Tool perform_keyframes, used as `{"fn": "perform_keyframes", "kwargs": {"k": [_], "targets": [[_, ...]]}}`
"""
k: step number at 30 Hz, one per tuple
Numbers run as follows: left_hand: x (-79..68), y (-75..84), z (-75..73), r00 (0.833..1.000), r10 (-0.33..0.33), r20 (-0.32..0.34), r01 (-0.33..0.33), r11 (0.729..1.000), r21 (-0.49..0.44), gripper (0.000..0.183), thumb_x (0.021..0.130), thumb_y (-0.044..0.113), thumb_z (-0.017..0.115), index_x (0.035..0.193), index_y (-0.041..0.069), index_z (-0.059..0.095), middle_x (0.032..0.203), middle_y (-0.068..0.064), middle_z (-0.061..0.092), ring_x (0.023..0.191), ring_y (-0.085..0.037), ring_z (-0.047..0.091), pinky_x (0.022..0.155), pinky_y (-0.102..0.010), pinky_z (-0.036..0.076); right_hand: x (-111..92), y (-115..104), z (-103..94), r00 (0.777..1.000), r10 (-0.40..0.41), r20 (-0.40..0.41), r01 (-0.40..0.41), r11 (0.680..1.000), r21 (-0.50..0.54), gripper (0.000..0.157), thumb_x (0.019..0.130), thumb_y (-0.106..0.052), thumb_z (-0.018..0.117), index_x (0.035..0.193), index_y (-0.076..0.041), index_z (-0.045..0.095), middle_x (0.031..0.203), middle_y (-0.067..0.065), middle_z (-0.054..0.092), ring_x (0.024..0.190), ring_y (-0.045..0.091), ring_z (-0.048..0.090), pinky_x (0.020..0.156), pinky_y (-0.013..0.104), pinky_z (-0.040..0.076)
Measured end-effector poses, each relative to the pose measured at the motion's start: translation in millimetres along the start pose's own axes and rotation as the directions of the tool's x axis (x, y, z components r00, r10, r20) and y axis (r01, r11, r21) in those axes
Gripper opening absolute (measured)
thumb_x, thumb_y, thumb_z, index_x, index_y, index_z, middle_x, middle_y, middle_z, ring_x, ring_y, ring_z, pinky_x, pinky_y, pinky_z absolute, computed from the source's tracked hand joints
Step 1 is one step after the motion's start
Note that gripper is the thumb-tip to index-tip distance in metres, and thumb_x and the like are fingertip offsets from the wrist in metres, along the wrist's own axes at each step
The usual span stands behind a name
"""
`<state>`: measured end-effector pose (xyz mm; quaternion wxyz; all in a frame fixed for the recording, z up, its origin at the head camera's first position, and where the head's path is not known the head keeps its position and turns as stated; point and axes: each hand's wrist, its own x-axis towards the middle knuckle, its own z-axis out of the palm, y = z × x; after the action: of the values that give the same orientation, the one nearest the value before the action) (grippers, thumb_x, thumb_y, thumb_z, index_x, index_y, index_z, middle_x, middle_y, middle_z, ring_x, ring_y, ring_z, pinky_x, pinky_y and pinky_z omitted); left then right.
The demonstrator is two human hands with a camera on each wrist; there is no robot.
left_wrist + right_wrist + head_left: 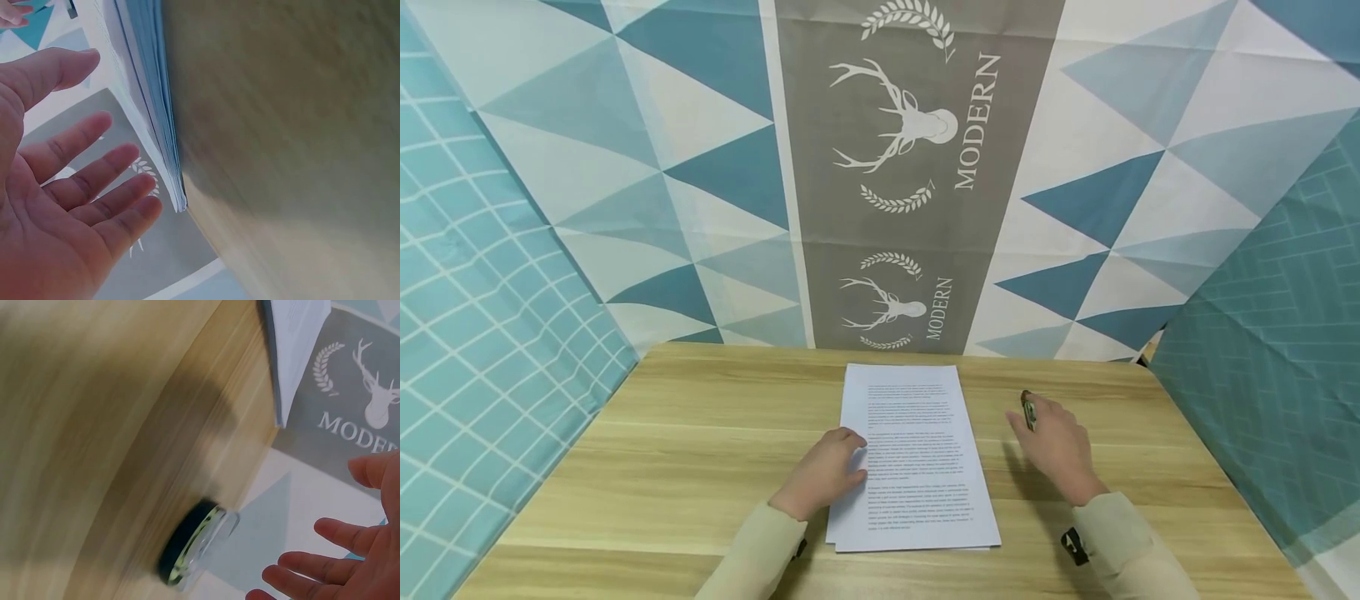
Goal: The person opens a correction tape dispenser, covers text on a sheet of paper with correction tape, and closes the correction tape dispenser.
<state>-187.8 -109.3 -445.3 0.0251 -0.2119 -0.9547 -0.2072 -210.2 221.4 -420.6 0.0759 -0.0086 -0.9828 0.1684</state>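
A stack of printed white paper point(917, 450) lies on the table, its sheets slightly out of line at the bottom edge. My left hand point(823, 473) is at the stack's left side, thumb and fingers spread. In the left wrist view those fingers point(115, 219) are relaxed beside the layered paper edge point(150, 81), gripping nothing. To the right of the paper, my right hand point(1056, 437) hovers by a small dark object with green and clear parts point(194, 547); its kind is unclear. A gap separates the loosely extended right fingers point(319, 569) from it in the right wrist view.
The wood-grain table point(715, 417) runs back to a patterned cloth wall point(895, 208). Tiled-print curtains hang at the left point(490, 267) and right point(1270, 350). A small dark strap piece point(1073, 547) shows at the right sleeve.
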Motion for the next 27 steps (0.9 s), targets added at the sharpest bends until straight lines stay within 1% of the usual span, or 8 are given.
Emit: {"fn": "perform_keyframes", "kwargs": {"k": [2,4,6,8,13,17,22,27], "targets": [[0.0,0.0,-0.3,1.0,0.003,0.011,-0.003,1.0,0.005,0.035,0.078,0.013,0.069,0.106,-0.006,0.062,0.109,-0.017,0.062,0.106,-0.031,0.056,0.094,-0.042,0.045,0,4,-1.0,1.0,0.013,0.007,-0.013,1.0,-0.001,0.061,0.093,-0.044,0.048,0.132,0.003,0.046,0.127,0.03,0.051,0.107,0.047,0.054,0.074,0.056,0.048],[-0.1,-0.2,-0.3,1.0,0.011,0.02,-0.011,1.0,0.016,0.034,0.079,0.014,0.069,0.106,-0.006,0.062,0.109,-0.016,0.062,0.105,-0.03,0.057,0.093,-0.042,0.046,0,7,-2.0,0.999,0.028,0.02,-0.028,1.0,0.01,0.061,0.093,-0.044,0.048,0.133,0.003,0.046,0.123,0.03,0.053,0.098,0.044,0.058,0.065,0.049,0.049],[0.0,-0.6,0.3,0.999,0.021,0.031,-0.021,0.999,0.027,0.034,0.079,0.014,0.069,0.106,-0.005,0.062,0.109,-0.016,0.062,0.104,-0.03,0.057,0.093,-0.041,0.046,0,11,-2.9,0.998,0.043,0.035,-0.044,0.999,0.029,0.062,0.093,-0.044,0.049,0.133,0.003,0.045,0.118,0.029,0.056,0.089,0.039,0.06,0.057,0.042,0.047],[0.4,-0.8,1.0,0.999,0.033,0.04,-0.034,0.999,0.033,0.035,0.079,0.015,0.069,0.107,-0.005,0.062,0.109,-0.016,0.062,0.104,-0.03,0.058,0.093,-0.041,0.047,-1,14,-3.3,0.998,0.052,0.046,-0.054,0.998,0.042,0.062,0.093,-0.044,0.049,0.134,0.002,0.045,0.114,0.028,0.058,0.084,0.035,0.06,0.053,0.038,0.044],[1.4,-1.5,3.1,0.995,0.073,0.063,-0.077,0.996,0.049,0.034,0.079,0.016,0.069,0.106,-0.003,0.063,0.109,-0.015,0.062,0.103,-0.029,0.058,0.092,-0.04,0.047,-1,23,-1.5,0.996,0.068,0.059,-0.071,0.996,0.048,0.061,0.093,-0.043,0.049,0.134,0.002,0.044,0.113,0.028,0.058,0.085,0.035,0.06,0.056,0.041,0.046],[2.0,-2.1,3.5,0.991,0.106,0.086,-0.112,0.991,0.074,0.035,0.079,0.019,0.069,0.106,-0.002,0.063,0.109,-0.015,0.062,0.102,-0.029,0.059,0.092,-0.04,0.047,1,30,0.4,0.992,0.093,0.085,-0.097,0.994,0.051,0.061,0.093,-0.042,0.048,0.134,0.002,0.043,0.107,0.025,0.059,0.074,0.027,0.056,0.052,0.035,0.042],[0.9,-2.3,3.5,0.988,0.113,0.108,-0.124,0.987,0.097,0.037,0.078,0.022,0.07,0.106,-0.002,0.064,0.106,-0.013,0.062,0.098,-0.028,0.058,0.09,-0.039,0.048,3,36,-0.4,0.987,0.11,0.118,-0.118,0.991,0.06,0.061,0.093,-0.041,0.048,0.134,0.004,0.042,0.1,0.023,0.059,0.069,0.023,0.054,0.049,0.031,0.039],[-0.1,-2.2,3.7,0.986,0.113,0.123,-0.127,0.985,0.114,0.037,0.078,0.023,0.071,0.105,-0.001,0.065,0.103,-0.011,0.061,0.094,-0.025,0.057,0.087,-0.037,0.048,3,40,-2.2,0.981,0.127,0.147,-0.14,0.987,0.079,0.063,0.093,-0.041,0.047,0.134,0.007,0.039,0.1,0.025,0.058,0.069,0.024,0.055,0.05,0.032,0.04]]}}
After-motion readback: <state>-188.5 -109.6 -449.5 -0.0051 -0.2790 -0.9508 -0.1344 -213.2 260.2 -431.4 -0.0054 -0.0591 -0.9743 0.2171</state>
